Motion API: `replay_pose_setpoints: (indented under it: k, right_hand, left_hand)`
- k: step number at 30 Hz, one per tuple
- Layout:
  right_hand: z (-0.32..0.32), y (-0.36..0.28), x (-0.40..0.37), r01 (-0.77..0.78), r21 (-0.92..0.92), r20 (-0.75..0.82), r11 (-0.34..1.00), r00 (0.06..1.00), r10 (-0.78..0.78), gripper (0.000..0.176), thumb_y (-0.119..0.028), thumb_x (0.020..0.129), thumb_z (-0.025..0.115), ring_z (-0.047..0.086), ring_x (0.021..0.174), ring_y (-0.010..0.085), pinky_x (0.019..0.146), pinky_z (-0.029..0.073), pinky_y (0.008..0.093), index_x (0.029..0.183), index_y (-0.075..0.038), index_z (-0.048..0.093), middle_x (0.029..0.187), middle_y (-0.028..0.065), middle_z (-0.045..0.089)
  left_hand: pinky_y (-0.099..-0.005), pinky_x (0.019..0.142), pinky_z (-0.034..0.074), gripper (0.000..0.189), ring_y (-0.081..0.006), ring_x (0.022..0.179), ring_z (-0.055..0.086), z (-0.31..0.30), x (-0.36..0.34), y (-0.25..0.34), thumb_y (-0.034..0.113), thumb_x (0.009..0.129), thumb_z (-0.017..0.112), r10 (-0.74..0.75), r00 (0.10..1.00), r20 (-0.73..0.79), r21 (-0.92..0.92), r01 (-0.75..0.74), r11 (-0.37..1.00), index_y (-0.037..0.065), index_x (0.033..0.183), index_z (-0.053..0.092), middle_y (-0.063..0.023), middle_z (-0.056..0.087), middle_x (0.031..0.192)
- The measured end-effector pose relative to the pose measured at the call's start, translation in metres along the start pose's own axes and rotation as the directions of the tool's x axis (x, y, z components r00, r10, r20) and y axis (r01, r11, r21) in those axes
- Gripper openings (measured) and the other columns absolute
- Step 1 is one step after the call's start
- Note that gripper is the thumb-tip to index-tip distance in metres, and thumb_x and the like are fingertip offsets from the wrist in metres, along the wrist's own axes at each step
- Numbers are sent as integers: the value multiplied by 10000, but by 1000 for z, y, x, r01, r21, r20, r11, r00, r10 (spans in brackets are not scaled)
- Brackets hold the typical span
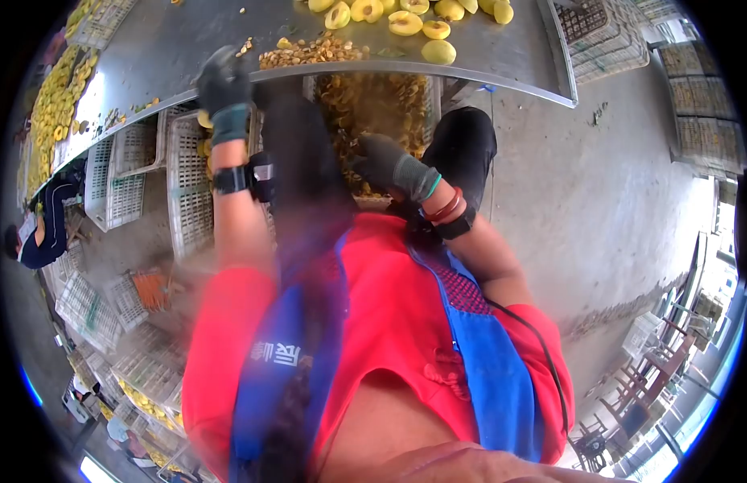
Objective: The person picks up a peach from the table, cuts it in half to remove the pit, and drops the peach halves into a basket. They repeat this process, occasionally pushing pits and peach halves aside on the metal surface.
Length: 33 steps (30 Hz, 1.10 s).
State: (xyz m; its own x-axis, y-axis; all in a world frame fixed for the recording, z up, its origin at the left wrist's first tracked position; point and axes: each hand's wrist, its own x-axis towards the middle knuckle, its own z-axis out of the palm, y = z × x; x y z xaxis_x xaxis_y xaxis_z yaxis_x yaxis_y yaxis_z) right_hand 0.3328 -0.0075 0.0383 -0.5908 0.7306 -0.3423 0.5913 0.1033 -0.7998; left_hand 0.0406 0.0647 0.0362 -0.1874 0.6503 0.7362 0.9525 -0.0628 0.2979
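My left hand (pixel 224 90), in a dark glove with a green cuff, is at the front edge of the metal table (pixel 172 48). It is just left of a heap of brown fruit pits (pixel 313 52); its fingers are smeared by motion. My right hand (pixel 393 167), in a dark grey glove, hangs between my knees over a crate of yellow-brown fruit pieces (pixel 373 101). Blur hides its fingertips and anything in them. Halved yellow fruit (pixel 405 22), some showing pit hollows, lies on the table beyond the pits, near a whole yellow fruit (pixel 438 52).
White plastic crates (pixel 192 185) stand left of my legs, below the table. More crates (pixel 602 48) are stacked beyond the table's right corner. A larger fruit pile (pixel 55 121) covers the far left. Another person (pixel 47 221) sits there. Wooden chairs (pixel 671 362) stand far right.
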Motion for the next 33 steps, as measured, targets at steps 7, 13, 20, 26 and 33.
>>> replay_pose_setpoints:
  k: [7,13,20,26,33]
  right_hand:
    - [5,35,2,36,149,-265,988,964,5,308,-293,813,601,615,748,405,666,481,445,816,15,604,733,241,611]
    - [6,55,-5,47,362,-336,931,938,83,292,-276,811,626,621,705,380,615,464,429,810,14,592,700,235,598]
    - [-9,46,-13,108,396,-433,912,898,82,169,-154,813,618,577,592,222,570,456,348,876,-3,574,671,149,590]
    - [-23,29,-15,205,416,-515,886,856,44,117,-102,814,585,532,579,149,573,456,325,883,-11,563,652,90,560]
    - [-16,44,-11,214,365,-557,906,830,28,174,-147,815,612,579,598,314,584,459,368,908,-8,564,673,168,573]
  left_hand:
    - [-379,899,455,362,-295,1003,606,114,25,123,340,809,629,256,591,765,-286,-45,957,107,1085,642,-122,646,1079]
    - [-394,870,472,352,-306,1019,600,230,-7,119,261,798,604,304,382,873,-189,-309,932,141,1128,622,-125,638,1092]
    - [-423,784,483,266,-326,886,629,139,24,125,219,828,558,407,514,755,-431,-78,899,105,1059,624,-155,656,963]
    - [-420,759,491,300,-334,817,636,63,34,123,317,875,517,418,230,879,-381,-188,905,91,1044,619,-140,665,893]
    - [-413,886,462,451,-327,1035,578,190,46,151,325,826,603,355,626,694,-285,-213,934,107,1216,540,-150,600,1146]
